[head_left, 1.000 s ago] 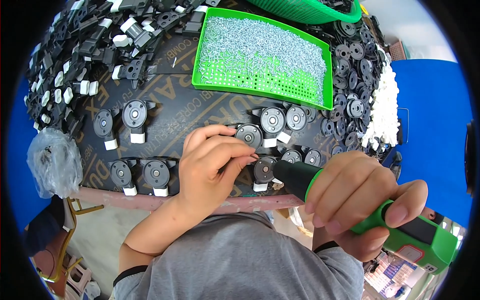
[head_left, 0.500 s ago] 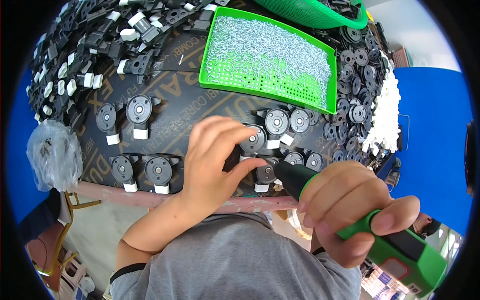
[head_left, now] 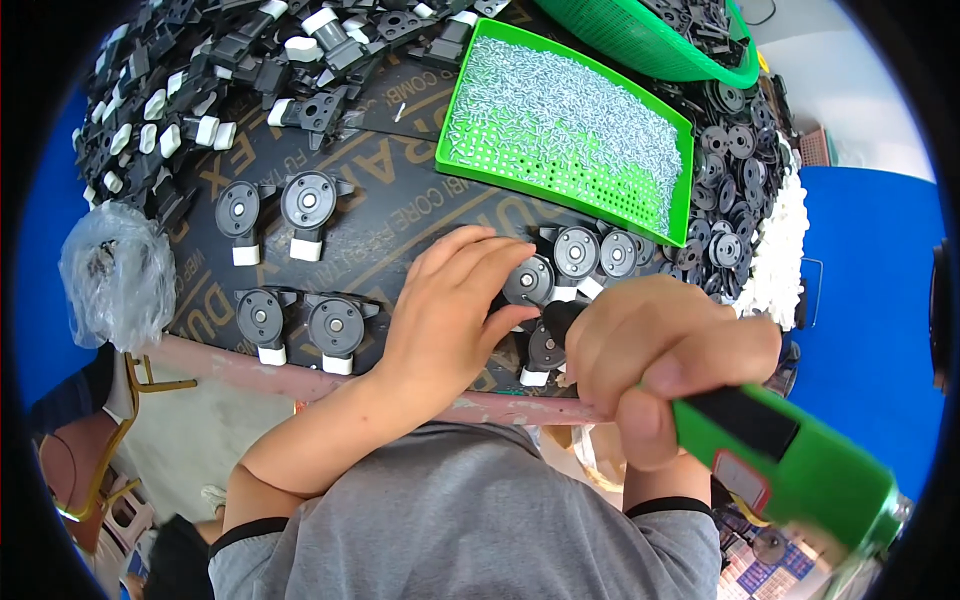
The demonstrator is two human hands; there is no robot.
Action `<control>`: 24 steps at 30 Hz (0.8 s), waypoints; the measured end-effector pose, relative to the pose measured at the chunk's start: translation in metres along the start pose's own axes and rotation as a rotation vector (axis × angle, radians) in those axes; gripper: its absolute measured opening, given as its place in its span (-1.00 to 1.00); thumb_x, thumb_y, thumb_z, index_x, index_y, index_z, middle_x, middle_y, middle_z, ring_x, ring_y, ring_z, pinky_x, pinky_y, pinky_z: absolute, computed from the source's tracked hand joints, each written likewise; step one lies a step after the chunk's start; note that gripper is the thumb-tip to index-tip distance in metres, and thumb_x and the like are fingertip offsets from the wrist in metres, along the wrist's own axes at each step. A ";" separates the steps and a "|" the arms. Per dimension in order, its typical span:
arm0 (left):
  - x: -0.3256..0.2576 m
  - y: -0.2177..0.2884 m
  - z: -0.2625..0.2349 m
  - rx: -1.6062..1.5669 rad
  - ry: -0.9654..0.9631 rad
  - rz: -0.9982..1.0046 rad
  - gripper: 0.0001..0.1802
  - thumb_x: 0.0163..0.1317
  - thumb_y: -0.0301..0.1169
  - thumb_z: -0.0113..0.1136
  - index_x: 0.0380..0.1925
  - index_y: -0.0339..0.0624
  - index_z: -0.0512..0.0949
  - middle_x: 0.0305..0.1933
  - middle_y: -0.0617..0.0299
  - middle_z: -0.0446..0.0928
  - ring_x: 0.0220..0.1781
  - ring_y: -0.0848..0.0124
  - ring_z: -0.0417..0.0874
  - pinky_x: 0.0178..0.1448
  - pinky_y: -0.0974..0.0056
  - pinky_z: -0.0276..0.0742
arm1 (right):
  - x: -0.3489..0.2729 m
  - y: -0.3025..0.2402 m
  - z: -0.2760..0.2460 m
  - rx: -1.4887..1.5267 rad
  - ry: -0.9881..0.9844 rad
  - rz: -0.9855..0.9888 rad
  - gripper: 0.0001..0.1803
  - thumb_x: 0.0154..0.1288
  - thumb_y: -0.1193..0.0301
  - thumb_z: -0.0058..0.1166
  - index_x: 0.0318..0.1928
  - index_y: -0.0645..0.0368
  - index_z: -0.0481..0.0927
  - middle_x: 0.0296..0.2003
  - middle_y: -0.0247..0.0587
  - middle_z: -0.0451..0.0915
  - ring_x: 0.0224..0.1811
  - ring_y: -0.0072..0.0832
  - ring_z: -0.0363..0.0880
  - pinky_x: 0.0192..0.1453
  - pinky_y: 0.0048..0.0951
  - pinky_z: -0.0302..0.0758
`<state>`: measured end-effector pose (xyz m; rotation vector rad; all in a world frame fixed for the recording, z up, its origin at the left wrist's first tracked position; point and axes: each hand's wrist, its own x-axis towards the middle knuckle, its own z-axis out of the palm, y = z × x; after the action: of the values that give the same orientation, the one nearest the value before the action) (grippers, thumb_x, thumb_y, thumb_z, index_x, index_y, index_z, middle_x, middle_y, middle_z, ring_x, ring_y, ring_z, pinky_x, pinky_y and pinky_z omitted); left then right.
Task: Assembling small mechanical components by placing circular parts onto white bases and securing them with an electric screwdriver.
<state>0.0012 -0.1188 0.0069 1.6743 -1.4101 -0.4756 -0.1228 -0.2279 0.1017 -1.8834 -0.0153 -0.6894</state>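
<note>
My left hand (head_left: 435, 320) curls its fingers and thumb around a black caster-like part with a round disc (head_left: 527, 281). My right hand (head_left: 655, 345) grips a green and black electric screwdriver (head_left: 825, 465). Its dark nose points at the lower right edge of that disc, close to my left thumb; whether the bit touches a screw is hidden. Just below lies another disc part (head_left: 547, 350) with a white end, partly behind the screwdriver. Beyond my right hand sit two similar parts, a disc (head_left: 577, 254) and its neighbour (head_left: 618, 256).
A green tray (head_left: 560, 190) of small silver screws lies behind the hands, beside a green basket (head_left: 660, 50). Assembled disc parts (head_left: 308, 200) stand on the left. Black brackets (head_left: 320, 110) pile far left; loose discs (head_left: 725, 250) and white pieces (head_left: 775, 245) heap right. A plastic bag (head_left: 115, 275) hangs over the left edge.
The whole view has shifted slightly. The screwdriver nose has moved up from beside the lower disc to the upper one, and its body has tilted. My left hand stays around the upper part.
</note>
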 end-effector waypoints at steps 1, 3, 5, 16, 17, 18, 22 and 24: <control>-0.001 -0.001 -0.001 0.014 0.009 -0.011 -0.46 0.02 -0.41 0.41 0.07 -0.16 0.53 0.07 0.15 0.57 0.22 0.09 0.48 0.26 0.07 0.39 | -0.004 0.011 0.006 0.117 0.093 -0.050 -0.68 0.38 0.37 0.17 -0.16 0.07 0.23 -0.63 -0.27 0.45 -0.70 -0.46 0.42 -0.59 -0.37 0.47; -0.004 -0.001 0.001 0.011 0.031 -0.008 -0.46 0.00 -0.45 0.40 0.06 -0.18 0.53 0.04 0.13 0.57 0.21 0.09 0.48 0.25 0.06 0.39 | -0.011 0.005 0.023 0.059 0.264 0.029 -0.69 0.41 0.32 0.14 -0.15 0.06 0.22 -0.63 -0.28 0.44 -0.69 -0.47 0.41 -0.58 -0.38 0.46; -0.006 -0.002 0.004 0.034 0.059 0.003 -0.44 -0.03 -0.46 0.40 0.06 -0.20 0.52 0.04 0.11 0.57 0.21 0.08 0.48 0.25 0.05 0.39 | -0.014 0.004 0.028 0.017 0.384 0.063 -0.70 0.44 0.27 0.10 -0.13 0.04 0.23 -0.62 -0.31 0.43 -0.68 -0.48 0.40 -0.59 -0.39 0.43; -0.040 0.019 -0.076 0.548 -0.106 0.024 -0.28 0.05 -0.41 0.33 0.29 -0.20 0.38 0.41 0.15 0.35 0.49 0.13 0.25 0.50 -0.07 0.07 | -0.008 -0.005 -0.051 0.108 0.287 -0.256 -0.72 0.54 0.29 -0.27 0.08 0.15 0.38 -0.54 -0.31 0.35 -0.61 -0.54 0.28 -0.49 -0.46 0.30; -0.046 0.015 -0.087 0.638 -0.153 -0.005 -0.31 0.10 -0.40 0.30 0.29 -0.22 0.38 0.40 0.14 0.35 0.49 0.14 0.25 0.51 -0.09 0.05 | -0.009 -0.002 -0.054 0.066 0.380 -0.253 -0.72 0.53 0.30 -0.26 0.08 0.14 0.39 -0.55 -0.31 0.34 -0.61 -0.54 0.28 -0.50 -0.46 0.30; -0.052 0.012 -0.096 0.733 -0.193 -0.032 -0.33 0.14 -0.39 0.27 0.30 -0.23 0.37 0.39 0.12 0.35 0.48 0.15 0.25 0.52 -0.11 0.03 | -0.007 0.001 -0.058 0.024 0.471 -0.258 -0.72 0.53 0.30 -0.26 0.08 0.14 0.41 -0.56 -0.31 0.33 -0.61 -0.54 0.28 -0.50 -0.46 0.30; -0.073 -0.008 -0.098 0.714 -0.242 -0.029 -0.31 0.13 -0.44 0.28 0.32 -0.23 0.36 0.36 0.13 0.38 0.43 0.14 0.33 0.49 -0.10 0.11 | 0.008 0.024 -0.055 -0.039 0.699 -0.210 -0.86 0.49 0.35 -0.19 -0.03 0.07 0.35 -0.61 -0.31 0.32 -0.63 -0.50 0.32 -0.50 -0.41 0.36; -0.073 -0.010 -0.091 0.673 -0.235 0.003 -0.30 0.12 -0.44 0.28 0.32 -0.23 0.36 0.33 0.12 0.41 0.39 0.13 0.38 0.47 -0.08 0.16 | 0.013 0.034 -0.052 -0.046 0.734 -0.194 -0.84 0.46 0.40 -0.12 -0.01 0.06 0.33 -0.61 -0.30 0.34 -0.65 -0.50 0.34 -0.52 -0.40 0.39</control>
<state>0.0546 -0.0177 0.0307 2.1923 -1.8827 -0.2018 -0.1244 -0.2910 0.0922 -1.5847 0.2909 -1.4882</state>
